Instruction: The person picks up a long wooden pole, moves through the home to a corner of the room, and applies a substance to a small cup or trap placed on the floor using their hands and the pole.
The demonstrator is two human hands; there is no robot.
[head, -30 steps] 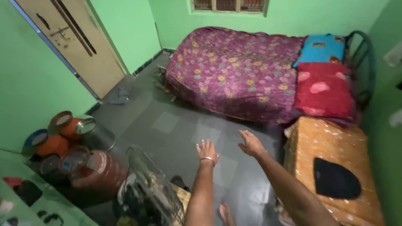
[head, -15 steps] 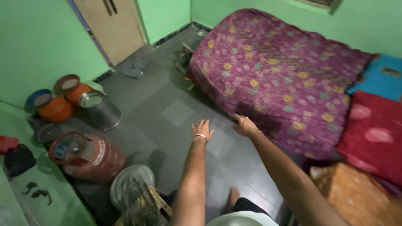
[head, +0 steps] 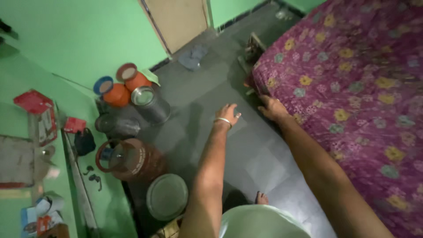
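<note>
Both arms stretch forward over the dark grey floor (head: 246,154). The right hand (head: 272,108) is spread flat, fingers loose and gripping nothing, right at the lower edge of the purple flowered bedspread (head: 352,79); whether it actually touches the cloth I cannot tell. The left hand (head: 229,113) (a thin metal bangle (head: 223,120) circles its wrist) hangs open above the floor, fingers relaxed, holding nothing, just beside the right hand. The bedspread drapes over the bed along the right side. On the left, by the green wall, lie a reddish gas cylinder (head: 132,159) on its side, a steel pot (head: 150,103), two orange pots (head: 123,86) and a round metal lid (head: 167,196). A bare foot (head: 261,198) shows below.
</note>
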